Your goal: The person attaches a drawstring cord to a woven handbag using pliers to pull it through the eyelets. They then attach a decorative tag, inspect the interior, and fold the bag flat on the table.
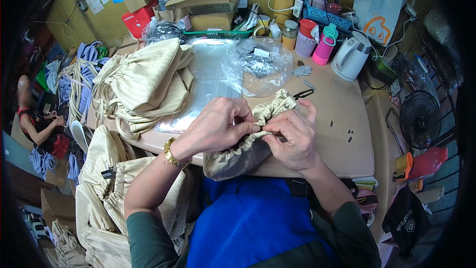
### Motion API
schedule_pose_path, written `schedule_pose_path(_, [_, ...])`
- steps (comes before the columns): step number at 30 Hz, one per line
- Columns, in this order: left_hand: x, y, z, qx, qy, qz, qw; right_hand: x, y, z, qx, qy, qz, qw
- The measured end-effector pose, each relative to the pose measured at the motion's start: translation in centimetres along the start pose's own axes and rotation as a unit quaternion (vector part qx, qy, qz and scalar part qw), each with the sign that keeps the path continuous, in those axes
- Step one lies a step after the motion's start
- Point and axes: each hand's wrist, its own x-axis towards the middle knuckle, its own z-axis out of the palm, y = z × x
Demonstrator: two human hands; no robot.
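A beige drawstring bag (225,163) with a gathered mouth lies over the table's front edge, right before me. My left hand (214,123), with a gold bracelet at its wrist, pinches the ruffled rim from the left. From the right, my right hand (295,139) pinches the same rim, the two sets of fingertips almost meeting. Whatever small part sits between the fingertips is hidden. Just beyond the right hand lies a small black tool (303,93), perhaps thread snips.
Stacked beige bags (144,77) cover the table's left; more bags (99,168) hang beside my left arm. Clear plastic sleeves (213,69) lie mid-table. A white kettle (351,55) and pink bottle (325,44) stand at back right. Another person (37,124) sits far left.
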Motion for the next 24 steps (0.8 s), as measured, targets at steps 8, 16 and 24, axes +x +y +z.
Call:
schedule_pose_path(8, [-0.8, -0.1, 0.2, 0.081, -0.004, 0.042, 0.996, -0.2, 0.1, -0.3, -0.022, -0.058, 0.014, 0.998])
schedule_pose_path(16, [-5.4, 0.3, -0.2, 0.228, -0.001, 0.08, 0.97, 2.9, 6.8, -4.8, -0.047, -0.294, -0.19, 0.936])
schedule_pose_path(24, [-4.8, -1.1, -2.2, 0.256, -0.01, 0.24, 0.936, 2.2, 7.8, -6.3, 0.083, -0.195, -0.183, 0.96])
